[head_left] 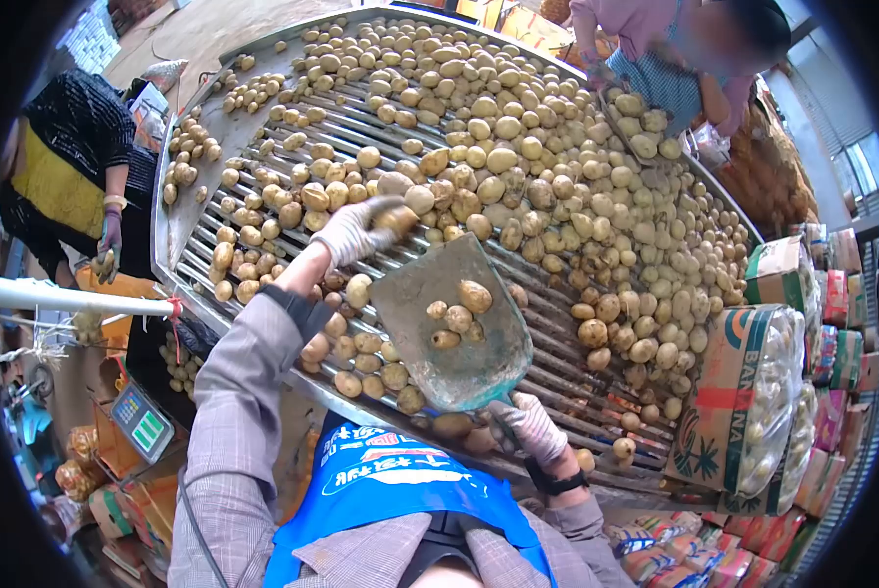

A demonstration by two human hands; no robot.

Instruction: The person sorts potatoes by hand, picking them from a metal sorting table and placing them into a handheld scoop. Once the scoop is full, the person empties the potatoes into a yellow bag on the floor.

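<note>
My left hand (354,233), in a whitish glove, reaches over the slatted metal table (346,113) with its fingers closed round a potato (397,221), slightly blurred. Near the table's front edge my right hand (530,428), also gloved, grips the short handle end of a worn metal shovel (415,328). Several small potatoes (459,318) lie on the shovel's blade, which rests over the slats and points away from me. Loose potatoes (518,186) of many sizes surround both the blade and my left hand.
Plastic-wrapped cartons of potatoes (743,402) stand at the right edge. A co-worker (679,73) at the far right holds another scoop of potatoes; a second person (72,162) stands at left. A white pole (76,294) and a digital scale (143,423) are on my left.
</note>
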